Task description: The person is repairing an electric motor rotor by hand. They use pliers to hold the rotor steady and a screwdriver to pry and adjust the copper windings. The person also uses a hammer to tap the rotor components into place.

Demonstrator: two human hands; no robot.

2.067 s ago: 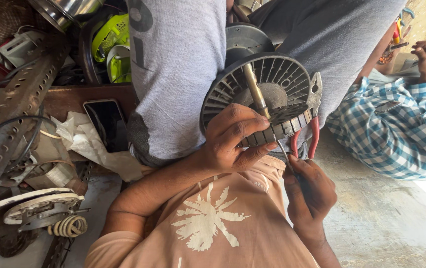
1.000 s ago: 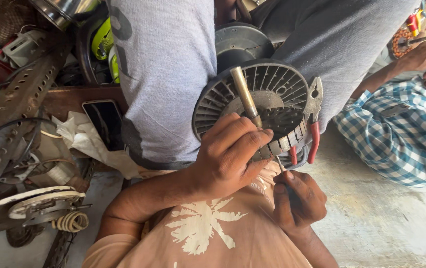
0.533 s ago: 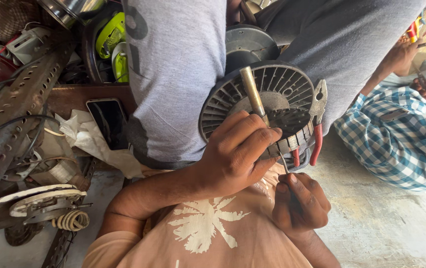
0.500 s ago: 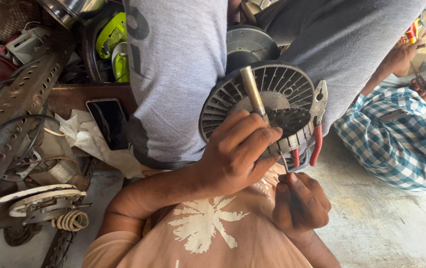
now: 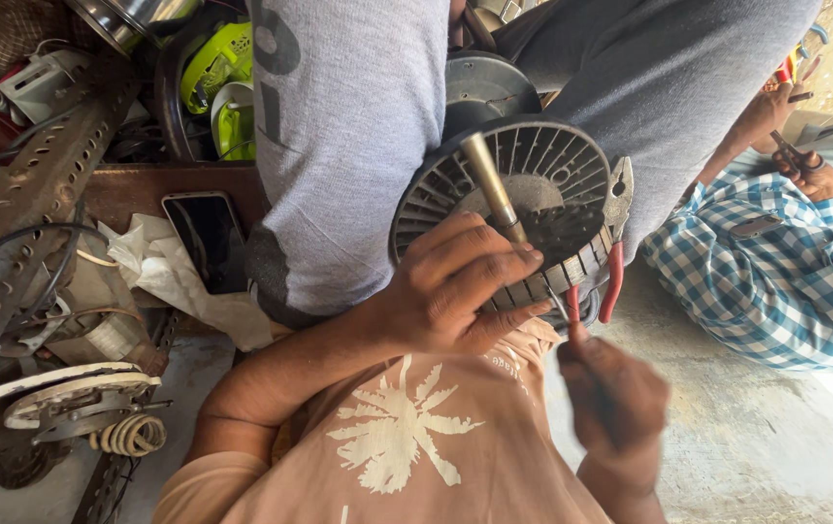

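**Hands on a slotted motor core**

The person's left hand (image 5: 455, 286) was clamped over the lower edge of a round, slotted motor core (image 5: 523, 199), fingers spread across its face and thumb tucked under the rim. The core sat just above and in front of that hand, tilted toward the camera, with a brass-coloured shaft (image 5: 490, 184) sticking up out of its middle, right beside the fingertips. It rested against the lap of a second person in grey clothes (image 5: 358, 126) sitting opposite.

The right hand (image 5: 615, 403) was below and to the right of the core, closed tight around a thin tool whose tip met the rim near the left thumb; the hand was blurred, so I couldn't make out the tool itself. A pair of red-handled pliers (image 5: 615, 243) hung at the core's right edge, just above that hand.

Off to the left, a dark phone (image 5: 205, 238) lay on crumpled white paper (image 5: 169, 277), near a perforated metal bar (image 5: 23, 209) and a coil of wire (image 5: 130, 434). At the far right sat another person in a blue checked shirt (image 5: 766, 272).
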